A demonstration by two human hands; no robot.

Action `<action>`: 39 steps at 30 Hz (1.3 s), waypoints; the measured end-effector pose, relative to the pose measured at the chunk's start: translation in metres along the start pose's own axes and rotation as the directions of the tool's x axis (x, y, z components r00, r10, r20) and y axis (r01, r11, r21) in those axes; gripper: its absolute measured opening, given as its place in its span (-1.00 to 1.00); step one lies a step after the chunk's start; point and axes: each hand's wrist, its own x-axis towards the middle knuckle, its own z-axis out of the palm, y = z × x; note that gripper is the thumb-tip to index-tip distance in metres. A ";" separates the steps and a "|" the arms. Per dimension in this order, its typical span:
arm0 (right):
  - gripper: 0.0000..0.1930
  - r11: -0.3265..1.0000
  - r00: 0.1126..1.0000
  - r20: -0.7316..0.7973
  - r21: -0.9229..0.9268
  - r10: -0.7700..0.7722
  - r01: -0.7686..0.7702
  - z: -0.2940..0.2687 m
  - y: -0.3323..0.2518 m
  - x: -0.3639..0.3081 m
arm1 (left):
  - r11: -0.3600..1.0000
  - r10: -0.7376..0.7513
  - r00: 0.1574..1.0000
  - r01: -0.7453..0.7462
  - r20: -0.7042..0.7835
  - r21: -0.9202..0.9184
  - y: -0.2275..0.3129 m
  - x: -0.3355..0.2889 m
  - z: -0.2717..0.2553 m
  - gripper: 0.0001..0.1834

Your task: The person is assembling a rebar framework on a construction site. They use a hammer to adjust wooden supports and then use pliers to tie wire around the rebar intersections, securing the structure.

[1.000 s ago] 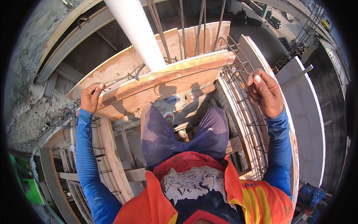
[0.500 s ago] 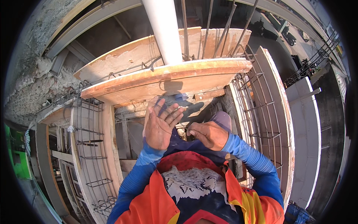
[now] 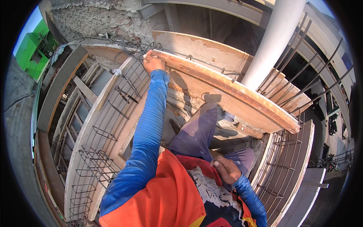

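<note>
My left arm reaches up to the far left, and my left hand (image 3: 154, 62) is at the left end of a long wooden formwork board (image 3: 227, 92). Its fingers are bent and closed beside the reinforcing bars there; what they pinch is too small to make out. Close to my body, above my lap, my right hand (image 3: 227, 170) is closed with thumb and forefinger pressed together. Anything between those fingertips is too thin to tell. A dark pincer-like tool (image 3: 126, 94) hangs on the rebar cage (image 3: 109, 132) to the left.
A thick white pipe (image 3: 274, 41) rises behind the board, beside several upright steel bars (image 3: 295, 56). Another rebar cage (image 3: 278, 166) runs between boards at the right. A rough masonry wall (image 3: 102, 22) stands at the far left.
My view has swung left. My left hand, earlier spread open in front of me, has reached out to the board's left end and closed. My right hand stays closed near my body.
</note>
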 end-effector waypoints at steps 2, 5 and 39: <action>-0.73 0.979 0.992 -0.070 0.183 0.108 -0.094 -0.009 0.003 -0.007 | 0.995 0.079 0.996 -0.081 0.038 0.049 -0.012 0.017 0.004 -0.47; -0.68 0.919 0.939 -0.308 0.393 0.151 -0.019 -0.014 0.019 -0.011 | 0.989 0.138 0.990 -0.137 -0.006 0.061 0.004 0.013 0.020 -0.45; -0.67 0.968 0.997 0.064 -0.250 0.031 -0.014 -0.071 -0.017 -0.108 | 0.843 -0.075 0.880 0.307 0.469 -0.441 0.091 0.325 0.105 -0.47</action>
